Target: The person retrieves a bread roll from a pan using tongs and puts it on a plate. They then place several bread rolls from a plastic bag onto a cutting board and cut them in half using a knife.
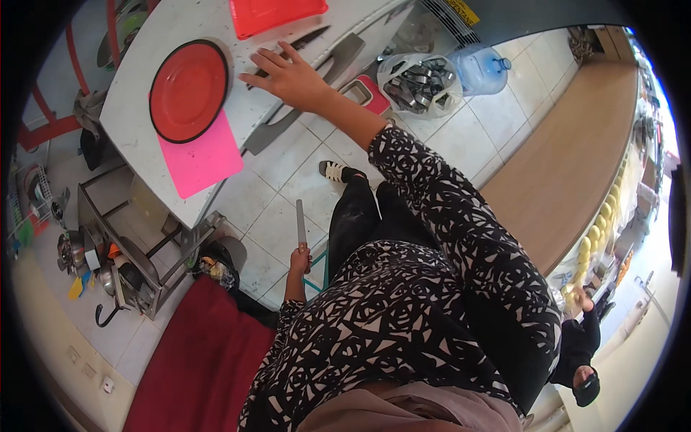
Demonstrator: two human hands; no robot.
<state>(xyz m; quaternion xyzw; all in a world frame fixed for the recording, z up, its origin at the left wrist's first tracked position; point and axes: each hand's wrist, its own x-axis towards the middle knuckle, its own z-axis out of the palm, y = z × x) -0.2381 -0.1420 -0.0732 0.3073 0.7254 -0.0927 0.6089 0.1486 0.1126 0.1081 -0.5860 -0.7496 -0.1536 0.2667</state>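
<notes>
My left hand (300, 261) is closed on a long knife (301, 223), blade upward in the view, beside my body. My right hand (284, 78) reaches over the white table (129, 126) with fingers spread, above or touching a dark knife (315, 34); contact is unclear. Left of that hand lies a red plate (188, 90) with a black rim, partly over a pink board (198, 162). A red tray (277, 14) sits at the far side. Grey blade-like pieces (344, 54) along the table's right edge are partly hidden by my arm.
A bag of metal pieces (417, 79) and a water jug (479, 68) stand right of the table. A long wooden counter (554, 165) runs along the right, with a person (579, 345) beyond. Utensils on a metal rack (133, 273) and maroon cloth (187, 360) are lower left.
</notes>
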